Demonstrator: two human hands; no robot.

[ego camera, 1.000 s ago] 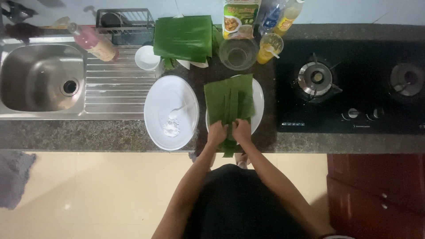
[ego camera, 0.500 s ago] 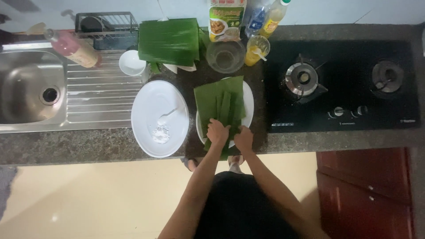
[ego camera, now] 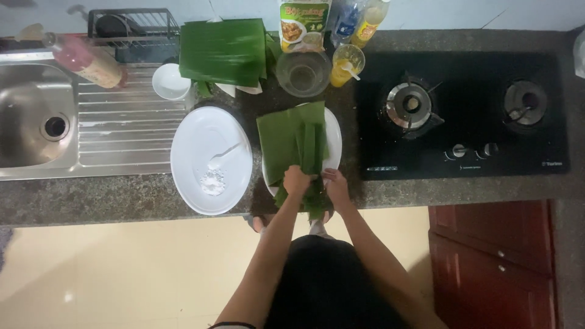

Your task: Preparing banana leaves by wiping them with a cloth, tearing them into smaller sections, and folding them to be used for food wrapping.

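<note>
left hand (ego camera: 297, 181): closed on the near end of the folded banana leaf (ego camera: 292, 143), low in the middle of the frame.
right hand (ego camera: 335, 184): fingers pressed down on the same leaf end, just right of the other hand — pinching it, as far as shows.
leaf: lies over a white plate (ego camera: 334, 141), its near end hanging past the counter edge (ego camera: 122, 207).
counter edge: runs across the frame below centre; both hands sit right at it, pale floor open beneath.
open room: a dark strip of bare counter between the plate and the gas hob (ego camera: 463, 116) at right; little gap to the left.
oval plate (ego camera: 210, 159): left of the leaf, holds a spoon and a small heap of white powder.
glass bowl (ego camera: 303, 74): above the leaf, looks empty.
cup (ego camera: 348, 64): orange liquid — a stick or spoon in it.
small white bowl (ego camera: 170, 81): on the drainer, contents not clear.
leaf stack (ego camera: 222, 52): upper middle, well apart from the hands.
sink (ego camera: 33, 116): far left, basin bare.
</note>
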